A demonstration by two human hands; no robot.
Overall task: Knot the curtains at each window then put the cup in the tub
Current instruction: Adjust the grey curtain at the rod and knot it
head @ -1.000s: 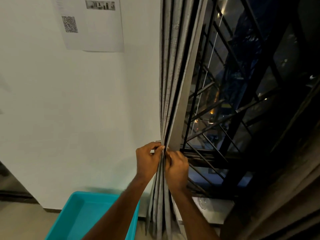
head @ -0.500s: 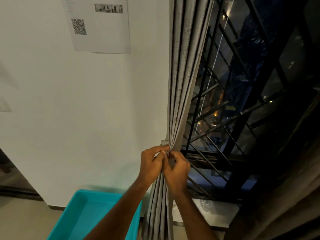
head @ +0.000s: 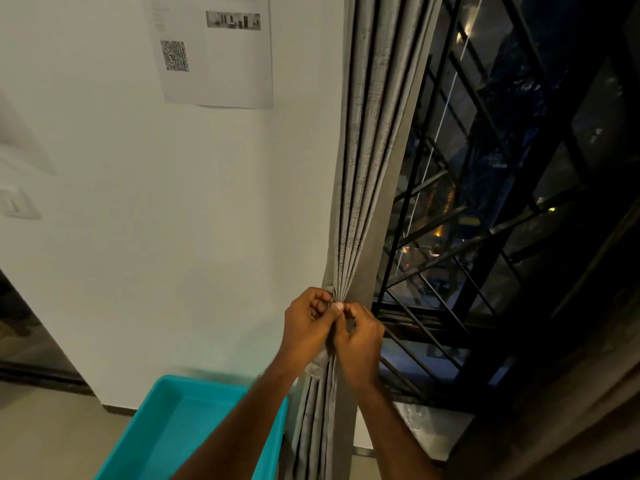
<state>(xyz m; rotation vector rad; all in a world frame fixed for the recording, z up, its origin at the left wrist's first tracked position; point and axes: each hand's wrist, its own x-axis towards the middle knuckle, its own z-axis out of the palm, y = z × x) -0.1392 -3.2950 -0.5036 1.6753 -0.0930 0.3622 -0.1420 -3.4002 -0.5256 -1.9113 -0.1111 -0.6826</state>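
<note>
A: Curtain (head: 367,161) first. Where is it, how does it handle?

B: Grey pleated curtain, hangs at the left edge of the window, against the white wall (head: 138,220). Soft, limp, bunches easily. Looks a fairly heavy weave, so probably a bulky knot. Not fragile, not slippery by the look of it.

A: Hands?

B: Both on it at sill height. Left hand (head: 306,323) has its fingers curled round the gathered pleats, right hand (head: 358,336) pinches the same bundle just beside it; the two hands touch. Pleats narrow to a tight neck right there.

A: Best hold?

B: Where they are now, at the neck, I'd say. The tail below hangs free for looping round.

A: Cup, tub?

B: Teal tub (head: 152,424) on the floor, lower left, just beside the curtain's tail and under the left forearm. On the sill (head: 446,441), lower right, there's something clear, probably the cup (head: 417,414), too dim to be sure.

A: Obstructions?

B: Black window grille (head: 485,237) close behind the fabric, so knuckles may hit it while looping. A second dark curtain (head: 571,393) hangs at the far right. Paper with QR code (head: 214,53) on the wall, wall switch (head: 15,202) at left, both well clear.
</note>
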